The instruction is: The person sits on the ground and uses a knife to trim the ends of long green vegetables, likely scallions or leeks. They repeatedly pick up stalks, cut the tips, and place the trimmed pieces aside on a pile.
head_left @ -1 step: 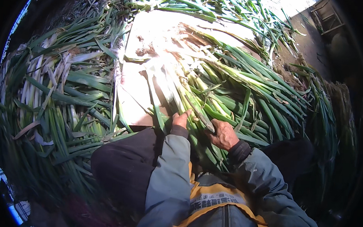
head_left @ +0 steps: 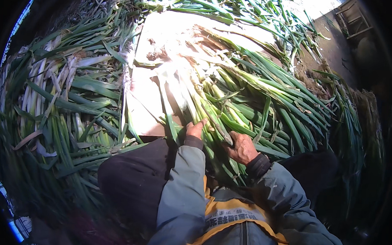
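Long green onions [head_left: 205, 118] lie across my lap, their pale root ends away from me and their leaves running toward my body. My left hand [head_left: 195, 130] is closed round the left side of this bundle, thumb and forefinger showing on the stalks. On the bundle's right side, my right hand [head_left: 242, 148] curls round a few leaves; its fingertips are partly hidden under them. A larger heap of green onions [head_left: 290, 98] fans out to the right, just beyond my right hand. Strong sunlight washes out the root ends.
A pale flat board [head_left: 146, 106] lies in front of me under the onions. More green onions [head_left: 47, 92] are piled at the left, others [head_left: 202, 3] at the far side. Upright bundles [head_left: 351, 117] stand at the right. A wooden frame [head_left: 354, 17] sits at the far right.
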